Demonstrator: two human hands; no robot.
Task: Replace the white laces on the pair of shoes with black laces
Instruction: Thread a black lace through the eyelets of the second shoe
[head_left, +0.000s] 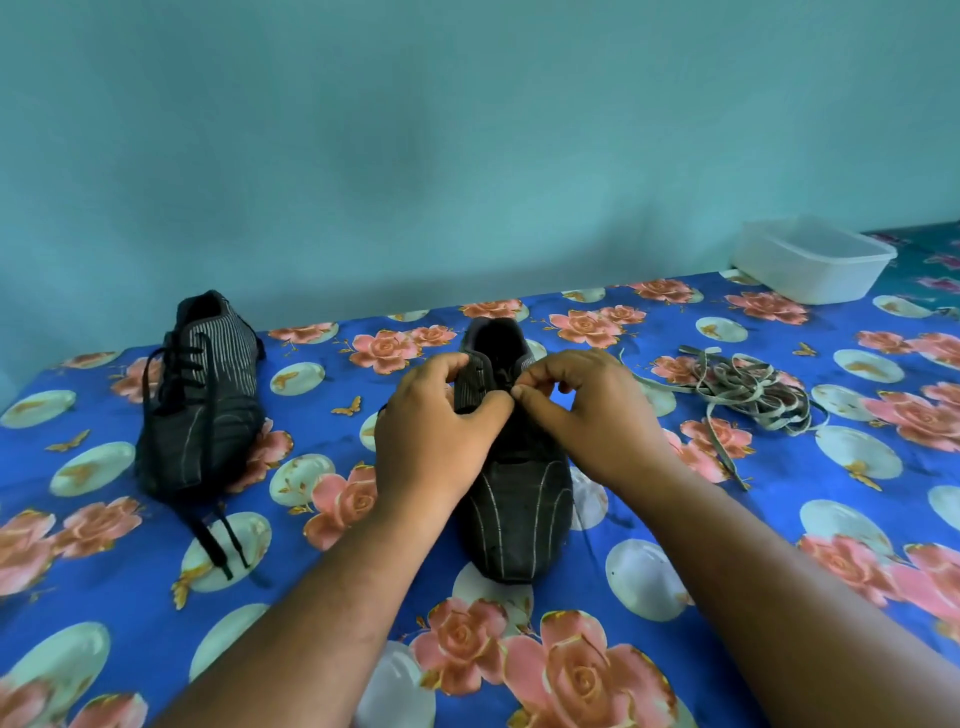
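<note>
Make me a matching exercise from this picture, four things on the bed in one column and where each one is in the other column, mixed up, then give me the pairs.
Things:
1. shoe with black lace
2. shoe being laced
3. pile of white laces
4. plastic box

Places:
A. far right corner, by the wall
B. middle, between left hand and right hand
C. left side, lace ends trailing toward the viewer
D. right of the hands, loose on the floral sheet

Pairs: 1-C, 2-B, 3-D, 4-A
</note>
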